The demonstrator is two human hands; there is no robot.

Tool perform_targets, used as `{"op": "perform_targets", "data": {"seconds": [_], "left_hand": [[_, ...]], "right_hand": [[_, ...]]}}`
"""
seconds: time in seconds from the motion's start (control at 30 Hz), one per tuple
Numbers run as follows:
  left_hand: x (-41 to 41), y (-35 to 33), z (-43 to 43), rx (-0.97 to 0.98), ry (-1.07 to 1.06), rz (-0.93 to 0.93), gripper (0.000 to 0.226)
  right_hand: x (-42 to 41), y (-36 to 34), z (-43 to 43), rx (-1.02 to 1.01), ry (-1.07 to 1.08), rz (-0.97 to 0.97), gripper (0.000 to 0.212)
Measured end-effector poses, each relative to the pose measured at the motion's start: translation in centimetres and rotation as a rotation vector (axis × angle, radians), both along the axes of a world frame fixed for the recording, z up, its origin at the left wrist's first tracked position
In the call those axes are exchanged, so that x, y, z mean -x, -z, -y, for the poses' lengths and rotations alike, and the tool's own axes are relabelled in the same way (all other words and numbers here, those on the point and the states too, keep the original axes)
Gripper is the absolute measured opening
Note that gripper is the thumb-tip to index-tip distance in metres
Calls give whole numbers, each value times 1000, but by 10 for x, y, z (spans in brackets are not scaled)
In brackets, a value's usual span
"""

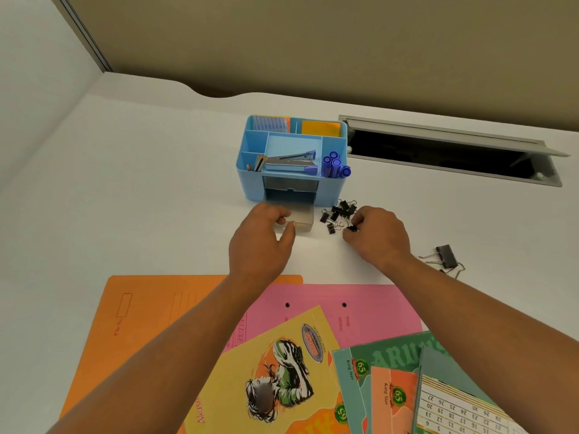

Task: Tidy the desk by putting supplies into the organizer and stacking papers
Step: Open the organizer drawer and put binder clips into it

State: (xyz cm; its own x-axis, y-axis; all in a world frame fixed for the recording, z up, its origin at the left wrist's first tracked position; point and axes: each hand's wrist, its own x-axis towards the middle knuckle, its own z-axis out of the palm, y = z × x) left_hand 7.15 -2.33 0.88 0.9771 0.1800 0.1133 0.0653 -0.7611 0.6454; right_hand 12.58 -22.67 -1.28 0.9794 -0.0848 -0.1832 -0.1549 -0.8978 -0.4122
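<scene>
Black binder clip [351, 228] pinched in R hand [376, 234], L hand [262, 234] grips grey drawer [303, 218].

Legible print only at the desk's near edge.
I read "King Size" and "65" on the teal notebook [348, 375] and orange notebook [393, 402], "65" on the yellow notebook [341, 413], and dates up to 30 on the calendar page [454, 413].

Open cable hatch [445, 153]; beige wall [313, 42]
</scene>
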Motion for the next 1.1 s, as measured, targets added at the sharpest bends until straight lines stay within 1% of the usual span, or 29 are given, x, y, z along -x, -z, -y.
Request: {"op": "perform_targets", "data": {"seconds": [0.07,0.17,0.27,0.37,0.47,0.63,0.83,0.9,0.97,1.1], "left_hand": [[3,1,6,-46,42,-1,24],[8,1,15,-78,123,5,26],[13,3,24,-114,199,-9,27],[21,18,30,-155,258,-84,33],[30,40,26,-205,298,-113,39],[44,68,11,-307,252,-1,43],[48,70,11,-335,246,34,42],[48,70,11,-338,246,31,43],[49,71,11,-342,247,28,44],[49,71,11,-344,245,24,46]], "right_hand": [[1,-1,-1,5,0,-8,17],[4,-5,1,-13,17,3,18],[7,-14,3,-85,21,102,20],[7,-24,-7,-177,-74,172,21],[3,-31,-23,-177,-204,200,19],[-7,-33,-49,-110,-310,207,14],[-15,-23,-62,-37,-357,141,12],[-16,-20,-63,-52,-362,117,13],[-17,-19,-61,-110,-347,99,14],[-19,-22,-43,-197,-243,127,17]]}}
